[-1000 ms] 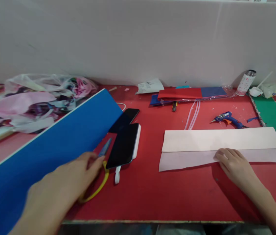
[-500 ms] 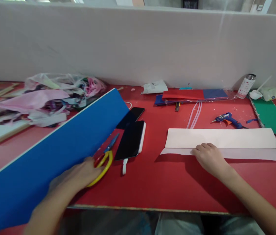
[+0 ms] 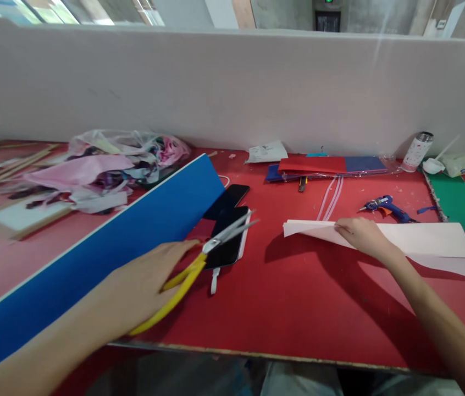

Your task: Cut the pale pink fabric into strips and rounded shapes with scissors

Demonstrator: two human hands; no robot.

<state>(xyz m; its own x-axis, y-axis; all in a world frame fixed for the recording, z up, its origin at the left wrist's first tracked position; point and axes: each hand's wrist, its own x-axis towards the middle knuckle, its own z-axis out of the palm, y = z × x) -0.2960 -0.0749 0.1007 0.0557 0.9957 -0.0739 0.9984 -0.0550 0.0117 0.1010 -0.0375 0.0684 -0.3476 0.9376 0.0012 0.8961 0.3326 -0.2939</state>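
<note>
My left hand (image 3: 154,278) is closed on a pair of yellow-handled scissors (image 3: 187,278). Their slightly parted blades point up and right, over the phone (image 3: 226,256) on the table. Behind that hand a long blue board (image 3: 125,242) leans at a slant across the left side. On the right, my right hand (image 3: 356,234) pinches the lower flap of a folded white paper sheet (image 3: 426,239), lifting its left part off the table. The sheet's right end lies flatter, its flap hanging toward me.
A blue glue gun (image 3: 387,206) lies behind the paper. Farther back are red and blue sheets (image 3: 313,165), a cutter (image 3: 303,183), and a bottle (image 3: 418,151). A green board (image 3: 457,201) is at right. Plastic-wrapped scraps (image 3: 104,170) pile up at left. The red table's front edge (image 3: 257,355) runs below.
My left hand has raised the scissors and moved them right, over the phone. My right hand has moved back and up, lifting the paper's flap. The view has tilted slightly upward.
</note>
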